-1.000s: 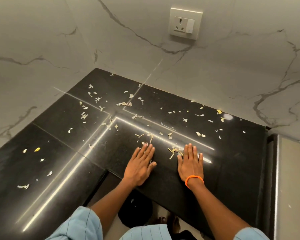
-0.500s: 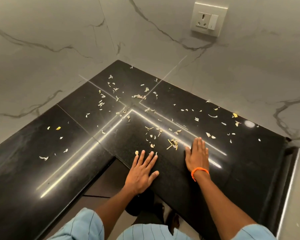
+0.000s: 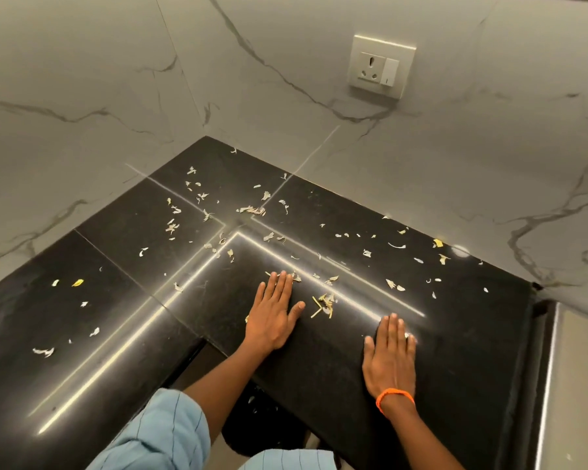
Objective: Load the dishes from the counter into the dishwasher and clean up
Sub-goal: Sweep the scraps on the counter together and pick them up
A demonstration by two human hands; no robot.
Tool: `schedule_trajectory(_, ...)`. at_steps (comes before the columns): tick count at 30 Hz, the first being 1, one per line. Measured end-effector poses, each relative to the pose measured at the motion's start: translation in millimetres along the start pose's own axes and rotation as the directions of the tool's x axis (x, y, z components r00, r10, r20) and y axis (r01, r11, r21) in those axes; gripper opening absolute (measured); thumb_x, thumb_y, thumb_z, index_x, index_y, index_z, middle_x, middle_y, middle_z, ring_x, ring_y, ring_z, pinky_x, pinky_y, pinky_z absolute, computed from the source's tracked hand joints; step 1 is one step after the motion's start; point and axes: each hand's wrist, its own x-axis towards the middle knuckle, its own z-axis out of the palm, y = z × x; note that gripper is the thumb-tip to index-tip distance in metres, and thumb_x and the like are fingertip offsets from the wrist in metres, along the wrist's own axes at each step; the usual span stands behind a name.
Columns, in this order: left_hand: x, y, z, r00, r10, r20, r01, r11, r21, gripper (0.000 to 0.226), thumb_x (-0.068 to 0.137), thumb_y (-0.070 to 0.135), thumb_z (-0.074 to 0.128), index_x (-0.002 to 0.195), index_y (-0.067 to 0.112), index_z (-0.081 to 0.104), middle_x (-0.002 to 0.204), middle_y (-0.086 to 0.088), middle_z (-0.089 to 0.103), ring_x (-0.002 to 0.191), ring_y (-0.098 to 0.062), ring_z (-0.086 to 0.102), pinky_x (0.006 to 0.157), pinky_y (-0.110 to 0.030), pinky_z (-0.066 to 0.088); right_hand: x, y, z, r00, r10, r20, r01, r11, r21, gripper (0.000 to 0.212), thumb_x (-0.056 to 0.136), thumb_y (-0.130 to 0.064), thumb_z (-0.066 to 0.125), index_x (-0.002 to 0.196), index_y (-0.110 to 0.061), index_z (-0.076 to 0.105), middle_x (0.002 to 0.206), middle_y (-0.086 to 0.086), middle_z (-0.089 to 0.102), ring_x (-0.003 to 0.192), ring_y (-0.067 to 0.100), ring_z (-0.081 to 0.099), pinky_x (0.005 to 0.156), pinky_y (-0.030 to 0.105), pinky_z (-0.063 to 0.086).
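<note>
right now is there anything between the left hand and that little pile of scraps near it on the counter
Nothing visible. The left hand lies flat on the black counter, and the small pile of scraps sits just to the right of its thumb, with only bare counter between them. The right hand lies flat further right, clear of that gap.

- The left hand point(image 3: 273, 312) lies flat, palm down, with its fingers straight and close together and the thumb stuck out to the side.
- The right hand point(image 3: 389, 359) lies flat too, fingers straight and side by side; its thumb seems tucked in, but that is hard to see.
- Both arms reach forward, bare below pale blue striped sleeves.
- The right wrist wears an orange band point(image 3: 395, 396).
</note>
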Motion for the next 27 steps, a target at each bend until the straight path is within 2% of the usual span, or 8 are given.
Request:
schedule_trajectory(5, -45.1, -24.5, 13.5, 0.999, 0.004, -0.054, -0.004, 1.000, 0.005, 0.074, 0.105, 0.064, 0.017, 0.162, 0.022, -0.004, 0.169, 0.007, -0.013, 0.154, -0.015, -0.021, 0.126, -0.042, -0.003, 14.9, -68.0, 3.2, 0.995, -0.092, 0.032, 0.092, 0.996, 0.004, 0.071, 0.101, -0.053, 0.010, 0.158, -0.010, 0.005, 0.166, 0.007, 0.000, 0.154, 0.021, -0.007, 0.125, 0.046, 0.003)
schedule_trajectory(10, -81.0, -40.8, 31.7, 1.000, 0.003, 0.002, -0.003, 1.000, 0.026, 0.076, 0.104, 0.067, 0.018, 0.163, 0.022, -0.001, 0.170, 0.006, -0.011, 0.155, -0.017, -0.020, 0.126, -0.041, -0.001, 40.9, -133.4, 4.8, 0.980, -0.169, 0.103, 0.166, 0.985, 0.039, 0.070, 0.102, -0.053, 0.009, 0.157, -0.013, -0.003, 0.166, 0.006, -0.009, 0.152, 0.021, -0.014, 0.125, 0.046, -0.002)
schedule_trajectory(14, -64.7, -54.6, 24.2, 1.000, 0.003, 0.011, -0.004, 0.998, 0.057, 0.077, 0.103, 0.069, 0.014, 0.162, 0.022, -0.004, 0.169, 0.005, -0.013, 0.154, -0.016, -0.023, 0.126, -0.041, -0.002, 60.9, -166.9, 1.0, 0.914, -0.369, 0.167, 0.358, 0.929, 0.094, 0.067, 0.103, -0.051, 0.011, 0.158, -0.018, -0.004, 0.166, 0.000, -0.013, 0.151, 0.015, -0.020, 0.125, 0.043, -0.005)
schedule_trajectory(16, -46.5, -57.5, 19.1, 1.000, 0.009, 0.013, -0.010, 0.998, 0.058, 0.078, 0.103, 0.069, 0.014, 0.162, 0.022, -0.005, 0.169, 0.006, -0.014, 0.153, -0.016, -0.024, 0.126, -0.041, -0.003, 65.7, -160.1, -4.1, 0.906, -0.401, 0.134, 0.383, 0.913, 0.144, 0.065, 0.104, -0.051, 0.013, 0.159, -0.020, -0.002, 0.166, -0.002, -0.010, 0.151, 0.012, -0.018, 0.125, 0.039, -0.005)
schedule_trajectory(20, -2.1, -68.6, 13.2, 1.000, 0.013, 0.017, -0.015, 0.998, 0.065, 0.079, 0.102, 0.069, 0.011, 0.162, 0.021, -0.007, 0.169, 0.005, -0.015, 0.153, -0.016, -0.026, 0.127, -0.042, -0.005, 74.4, -111.6, -17.2, 0.969, -0.247, -0.012, 0.247, 0.959, 0.140, 0.069, 0.103, -0.054, 0.015, 0.159, -0.016, 0.005, 0.166, -0.001, -0.004, 0.153, 0.014, -0.011, 0.125, 0.039, -0.003)
schedule_trajectory(23, 29.3, -80.6, 7.4, 1.000, 0.018, 0.006, -0.019, 0.997, 0.071, 0.079, 0.102, 0.070, 0.006, 0.161, 0.020, -0.010, 0.169, 0.004, -0.016, 0.152, -0.017, -0.027, 0.128, -0.043, -0.005, 81.5, -48.7, -26.1, 0.995, -0.035, -0.097, 0.042, 0.997, 0.071, 0.070, 0.102, -0.054, 0.016, 0.159, -0.012, 0.010, 0.166, 0.004, 0.003, 0.154, 0.020, -0.003, 0.125, 0.041, -0.001)
schedule_trajectory(25, 41.9, -75.1, 4.0, 1.000, 0.002, -0.010, -0.002, 1.000, 0.026, 0.079, 0.102, 0.069, 0.006, 0.161, 0.018, -0.010, 0.169, 0.002, -0.017, 0.153, -0.019, -0.026, 0.128, -0.045, -0.004, 75.9, 2.3, -32.0, 0.981, 0.155, -0.119, -0.149, 0.987, 0.053, 0.074, 0.101, -0.056, 0.014, 0.158, -0.009, 0.015, 0.166, 0.009, 0.010, 0.154, 0.025, 0.004, 0.124, 0.046, 0.005)
schedule_trajectory(27, 43.2, -56.3, 4.3, 0.999, 0.022, -0.034, -0.023, 0.999, -0.027, 0.079, 0.103, 0.067, 0.010, 0.161, 0.017, -0.009, 0.169, 0.000, -0.017, 0.153, -0.019, -0.025, 0.128, -0.045, -0.004, 60.3, 41.2, -31.9, 0.938, 0.329, -0.109, -0.325, 0.944, 0.052, 0.076, 0.100, -0.056, 0.012, 0.157, -0.005, 0.016, 0.165, 0.013, 0.013, 0.153, 0.028, 0.009, 0.124, 0.051, 0.011)
